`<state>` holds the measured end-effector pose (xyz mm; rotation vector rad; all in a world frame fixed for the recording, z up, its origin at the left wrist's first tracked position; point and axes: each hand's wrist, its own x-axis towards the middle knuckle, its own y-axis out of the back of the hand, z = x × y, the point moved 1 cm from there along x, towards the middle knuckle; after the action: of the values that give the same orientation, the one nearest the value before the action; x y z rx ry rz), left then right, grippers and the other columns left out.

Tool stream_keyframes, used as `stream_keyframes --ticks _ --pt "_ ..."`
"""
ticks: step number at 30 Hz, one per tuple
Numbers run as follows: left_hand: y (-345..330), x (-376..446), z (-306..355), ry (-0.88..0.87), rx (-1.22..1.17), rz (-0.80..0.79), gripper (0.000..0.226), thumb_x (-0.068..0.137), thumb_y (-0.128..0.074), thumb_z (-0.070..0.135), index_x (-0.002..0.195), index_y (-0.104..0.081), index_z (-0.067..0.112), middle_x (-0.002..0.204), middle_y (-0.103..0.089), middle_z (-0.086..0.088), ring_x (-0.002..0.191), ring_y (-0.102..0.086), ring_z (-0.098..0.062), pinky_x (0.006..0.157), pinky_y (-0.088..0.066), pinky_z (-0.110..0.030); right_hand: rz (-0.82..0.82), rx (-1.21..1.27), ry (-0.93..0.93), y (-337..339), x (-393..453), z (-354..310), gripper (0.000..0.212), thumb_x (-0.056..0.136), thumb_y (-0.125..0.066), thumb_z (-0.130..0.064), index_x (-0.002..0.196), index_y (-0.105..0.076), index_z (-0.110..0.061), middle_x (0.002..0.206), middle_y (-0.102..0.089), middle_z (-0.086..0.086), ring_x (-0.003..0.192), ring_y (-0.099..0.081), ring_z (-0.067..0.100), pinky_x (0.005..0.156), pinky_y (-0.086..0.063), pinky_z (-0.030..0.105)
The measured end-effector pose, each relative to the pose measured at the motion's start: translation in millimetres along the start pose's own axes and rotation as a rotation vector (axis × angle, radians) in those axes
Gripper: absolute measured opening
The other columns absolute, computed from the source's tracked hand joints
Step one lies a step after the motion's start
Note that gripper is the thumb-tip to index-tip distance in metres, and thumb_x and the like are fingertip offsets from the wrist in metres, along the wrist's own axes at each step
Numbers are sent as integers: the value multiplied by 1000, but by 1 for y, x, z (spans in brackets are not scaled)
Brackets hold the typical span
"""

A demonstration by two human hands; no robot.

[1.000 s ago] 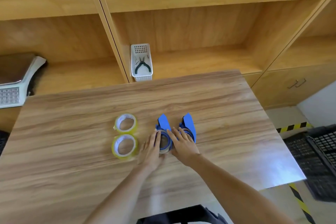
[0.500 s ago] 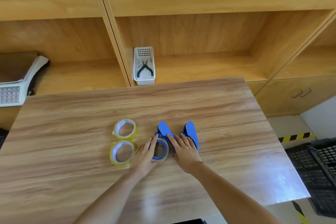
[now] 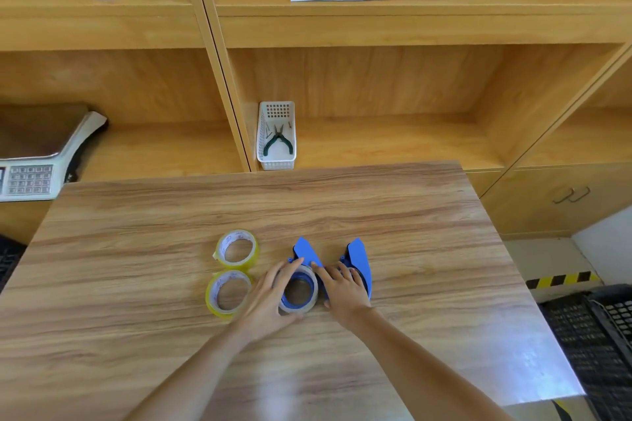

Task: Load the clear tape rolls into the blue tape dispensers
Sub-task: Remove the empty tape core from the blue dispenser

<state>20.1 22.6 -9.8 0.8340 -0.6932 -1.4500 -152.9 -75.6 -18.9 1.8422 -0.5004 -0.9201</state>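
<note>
Your left hand [image 3: 270, 296] cups the clear tape roll [image 3: 308, 276] on the blue plastic tape dispenser [image 3: 305, 254], seemingly seating it. Your flat right hand [image 3: 342, 290] steadies it from three o'clock. Yellowish spare rolls [image 3: 228, 296] wait at nine.

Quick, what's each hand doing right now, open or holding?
Left hand: grips the tape roll at the left blue dispenser.
Right hand: open, flat on the right blue dispenser.

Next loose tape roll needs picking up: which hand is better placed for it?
Left. The left hand lies right beside the nearer yellowish clear tape roll, holding the left blue plastic tape dispenser. The right hand rests on the right blue dispenser, farther from that roll.
</note>
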Motion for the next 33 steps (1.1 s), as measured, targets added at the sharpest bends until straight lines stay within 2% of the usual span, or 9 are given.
stream_keyframes --ticks 4,9,15,18,20,23,25,27,33 --pt "-4 -32 -10 5 27 33 99 70 -70 61 152 -16 44 143 -37 5 132 -41 -12 104 -41 -36 25 21 22 4 -2 2 73 97 -51 -24 154 -6 -32 160 -13 4 150 -3 28 121 -9 45" --pt "-17 -77 -29 61 152 -111 101 63 -64 64 145 -5 58 141 -36 8 130 -40 -15 109 -31 -31 118 90 78 4 0 -6 56 102 -37 -41 153 -18 -28 162 -13 2 150 -10 25 121 -13 42" --pt "-22 -99 -39 113 204 -142 106 62 -61 64 143 7 60 139 -36 5 133 -39 -17 114 -16 -30 128 120 91 -3 -3 -9 54 103 -35 -37 153 -18 -27 162 -11 1 150 -10 22 120 -17 41" --pt "-18 -104 -34 91 232 -142 111 57 -63 67 149 -1 51 130 -48 2 121 -51 -22 105 -21 -28 159 180 93 -4 -7 -5 53 103 -36 -29 153 -18 -28 163 -10 0 150 -10 22 119 -20 41" --pt "-16 -105 -32 82 241 -167 115 54 -63 77 150 -7 49 132 -49 2 119 -49 -20 102 -25 -27 204 225 77 -1 -11 2 53 103 -36 -21 153 -19 -28 163 -11 -1 150 -11 22 119 -21 42" --pt "-13 -97 -23 42 242 -183 112 59 -55 87 152 -7 49 157 -25 5 137 -23 -17 114 -23 -34 248 183 30 6 -16 22 62 98 -41 -12 153 -19 -30 162 -13 -2 150 -12 24 118 -22 40" --pt "-11 -82 -10 -4 245 -164 102 70 -51 83 152 0 48 162 -4 9 147 -3 -14 118 -16 -37 244 184 -26 9 -21 36 68 96 -43 -10 153 -15 -34 162 -14 -2 150 -11 25 117 -21 39" --pt "-11 -59 5 -40 247 -151 94 80 -47 77 153 2 44 163 1 11 150 3 -14 119 -8 -38 255 197 -79 9 -25 49 70 96 -42 -12 153 -9 -39 161 -18 -2 149 -13 24 116 -23 39" --pt "-16 18 47 -167 416 -235 87 83 -46 69 155 -20 28 156 -38 3 145 -30 -28 114 -11 -44 185 224 -121 8 -36 71 70 98 -42 -16 153 -4 -37 161 -15 -1 149 -9 24 116 -23 37"
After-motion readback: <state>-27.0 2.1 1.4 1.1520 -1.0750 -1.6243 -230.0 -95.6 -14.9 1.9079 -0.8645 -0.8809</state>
